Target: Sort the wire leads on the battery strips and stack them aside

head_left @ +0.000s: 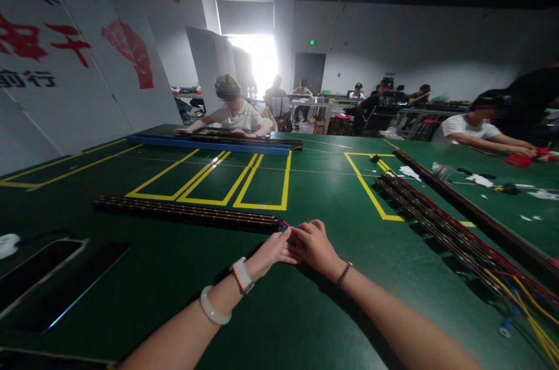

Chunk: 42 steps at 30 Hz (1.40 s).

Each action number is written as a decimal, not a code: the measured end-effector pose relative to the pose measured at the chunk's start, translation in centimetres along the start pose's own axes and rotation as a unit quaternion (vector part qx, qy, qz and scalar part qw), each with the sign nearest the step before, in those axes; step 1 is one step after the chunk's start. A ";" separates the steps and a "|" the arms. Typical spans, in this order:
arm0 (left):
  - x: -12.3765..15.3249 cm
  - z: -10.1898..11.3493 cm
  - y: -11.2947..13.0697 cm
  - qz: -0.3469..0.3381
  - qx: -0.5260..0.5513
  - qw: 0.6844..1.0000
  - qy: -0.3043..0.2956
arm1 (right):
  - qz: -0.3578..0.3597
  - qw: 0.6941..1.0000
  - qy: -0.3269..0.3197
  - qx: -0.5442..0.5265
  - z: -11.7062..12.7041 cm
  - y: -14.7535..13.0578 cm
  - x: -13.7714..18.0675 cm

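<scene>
A long dark strip (pixel 187 211) lies across the green table (pixel 279 312), running left from my hands. Both hands meet at its right end, where short red and blue wires (pixel 286 225) stick out. My left hand (pixel 275 252), with a watch and a pale bangle on the wrist, is pinched at the wires. My right hand (pixel 317 246), with a bead bracelet, is curled over the same spot with its fingers closed. What exactly each finger grips is hidden.
More long strips with red and yellow wires (pixel 458 230) lie on the right. Yellow tape rectangles (pixel 244 183) mark the table. A person (pixel 238 113) works at a blue rail (pixel 209 144) across the table; another person (pixel 476 128) sits at the right. Two dark flat panels (pixel 56 282) lie at the left.
</scene>
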<state>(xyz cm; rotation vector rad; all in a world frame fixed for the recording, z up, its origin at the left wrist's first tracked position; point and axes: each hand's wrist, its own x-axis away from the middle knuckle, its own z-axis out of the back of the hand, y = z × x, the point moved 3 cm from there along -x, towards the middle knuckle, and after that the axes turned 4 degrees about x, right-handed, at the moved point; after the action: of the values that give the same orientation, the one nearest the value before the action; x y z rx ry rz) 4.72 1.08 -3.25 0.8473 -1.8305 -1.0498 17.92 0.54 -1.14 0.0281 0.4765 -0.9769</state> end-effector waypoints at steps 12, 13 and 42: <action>-0.1 -0.1 -0.1 0.005 0.085 0.996 0.012 | 0.124 0.970 -0.037 0.208 0.6 -3.3 0.4; -0.1 -0.1 -0.1 0.004 0.086 0.996 0.015 | 0.117 0.972 -0.035 0.201 1.1 -3.5 0.3; 0.2 -0.1 -0.1 -0.009 0.010 0.999 -0.032 | 0.063 0.977 -0.073 0.191 0.2 3.0 -1.0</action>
<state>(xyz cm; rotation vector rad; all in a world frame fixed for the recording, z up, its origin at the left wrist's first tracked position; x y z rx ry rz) 4.71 0.84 -3.25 0.8519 -1.8928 -1.0831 19.97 2.97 -1.17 0.3268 0.1458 -0.9265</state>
